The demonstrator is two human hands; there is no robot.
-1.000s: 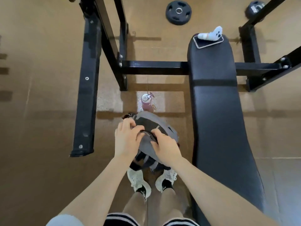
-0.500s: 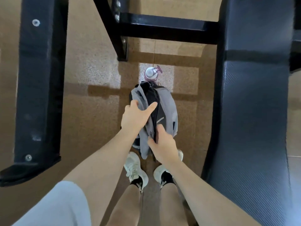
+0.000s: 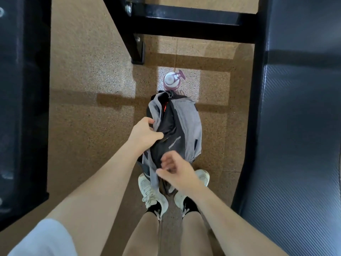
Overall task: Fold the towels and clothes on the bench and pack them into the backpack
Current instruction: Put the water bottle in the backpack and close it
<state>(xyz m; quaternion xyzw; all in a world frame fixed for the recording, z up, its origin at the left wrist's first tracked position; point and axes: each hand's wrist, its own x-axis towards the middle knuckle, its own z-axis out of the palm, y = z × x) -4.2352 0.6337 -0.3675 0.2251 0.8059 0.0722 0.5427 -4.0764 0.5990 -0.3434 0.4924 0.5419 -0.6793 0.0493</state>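
Speckled tan floor (image 3: pixel 88 93), sun patches and frame shadows across it. Black steel rack frame (image 3: pixel 186 21) runs across the top and down the left edge. Padded black worktop (image 3: pixel 299 137) fills the right side, ribbed texture on the pad; no towels or clothes visible on the part in view.

Grey-and-black backpack (image 3: pixel 190 126) stands on the floor between the rack and the worktop, directly in front of the person's white shoes (image 3: pixel 149 191). Main opening gapes at the top, dark lining showing, a sliver of orange-red inside near the far end. Contents otherwise too dark to make out.

Left hand (image 3: pixel 144 133) at the backpack's left edge: grip clamped on the grey flap of the opening, thumb and fingers curled over the fabric. The flap lies under and to the right of this hand.

Right hand (image 3: pixel 177 170) at the near end of the backpack, above the shoes, motion-blurred. Fingers curled, thumb and forefinger close together just at the grey edge of the fabric; cannot tell whether this grip actually holds the cloth or a zipper pull.

Pink water bottle (image 3: pixel 172 81) with white lid stands upright on the floor just beyond the far end of the backpack, near touching it.
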